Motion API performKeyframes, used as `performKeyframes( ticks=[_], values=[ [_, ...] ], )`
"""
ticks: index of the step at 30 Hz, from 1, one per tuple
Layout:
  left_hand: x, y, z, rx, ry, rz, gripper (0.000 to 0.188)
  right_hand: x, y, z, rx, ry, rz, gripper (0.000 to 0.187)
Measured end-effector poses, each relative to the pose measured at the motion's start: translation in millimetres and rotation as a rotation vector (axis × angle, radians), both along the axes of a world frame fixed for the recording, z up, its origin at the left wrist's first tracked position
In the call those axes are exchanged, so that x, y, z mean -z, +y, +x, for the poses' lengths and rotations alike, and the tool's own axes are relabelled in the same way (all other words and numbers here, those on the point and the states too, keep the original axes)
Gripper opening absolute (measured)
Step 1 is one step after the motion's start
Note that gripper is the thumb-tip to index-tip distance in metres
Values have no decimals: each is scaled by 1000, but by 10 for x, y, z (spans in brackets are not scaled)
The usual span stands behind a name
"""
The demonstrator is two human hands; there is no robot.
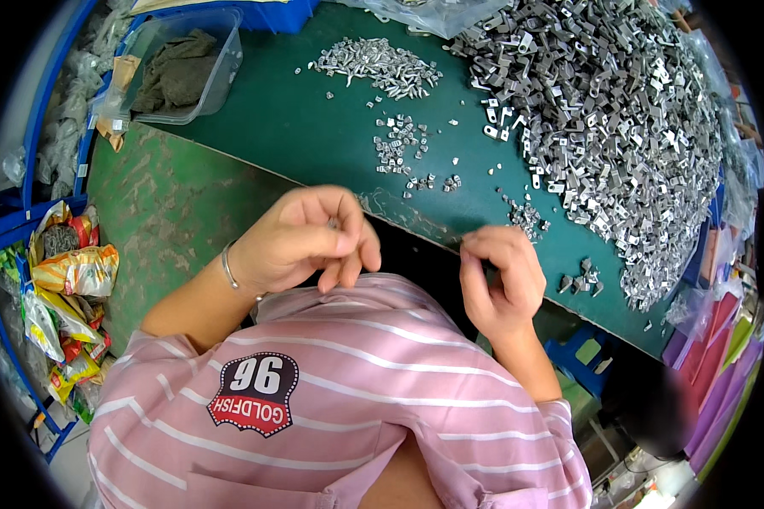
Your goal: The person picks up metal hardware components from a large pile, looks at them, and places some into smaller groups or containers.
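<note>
Seeing shield-shaped badge [255, 394] on pink striped shirt [356, 382], lower ctr: white chars, upside down, on black over red. More print on crinkled bags [76, 270], yellow/red etc., left edge. Showing L hand [307, 236] just L of ctr, fingers curled, thumb close to index; can't tell if pinching anything. Showing R hand [505, 276] R of ctr, fingers half bent, thumb nearby; can't tell contents either. Finding small metal pcs [526, 219] on green table [301, 127], just above R hand & slightly right; tiny silver bits [401, 144] upper ctr, above gap betw. hands; bent metal brackets [603, 127] heaped upper right, well apart from L hand.
</note>
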State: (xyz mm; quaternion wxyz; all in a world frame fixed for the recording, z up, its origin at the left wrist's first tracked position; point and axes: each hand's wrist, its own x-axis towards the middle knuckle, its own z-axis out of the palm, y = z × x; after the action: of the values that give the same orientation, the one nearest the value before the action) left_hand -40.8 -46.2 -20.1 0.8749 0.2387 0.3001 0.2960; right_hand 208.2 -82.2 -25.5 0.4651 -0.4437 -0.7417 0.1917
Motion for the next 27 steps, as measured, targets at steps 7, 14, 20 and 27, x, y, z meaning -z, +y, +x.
performKeyframes(
  ticks=[7, 14, 20, 27],
  values=[
    [418, -297, -124, -108, 0, -329, 11, 479, -349, -77, -166, -366, -232, 20],
    [336, -365, 125, -77, 56, -337, 14, 974, -161, -369, -160, -810, -268, 21],
    [342, -479, 57, -125, 105, -321, 17, 861, -209, -284, -138, -613, -426, 7],
    [424, -555, 45, -187, 108, -418, 19, 729, -328, -190, -46, -579, -440, 17]
  ],
)
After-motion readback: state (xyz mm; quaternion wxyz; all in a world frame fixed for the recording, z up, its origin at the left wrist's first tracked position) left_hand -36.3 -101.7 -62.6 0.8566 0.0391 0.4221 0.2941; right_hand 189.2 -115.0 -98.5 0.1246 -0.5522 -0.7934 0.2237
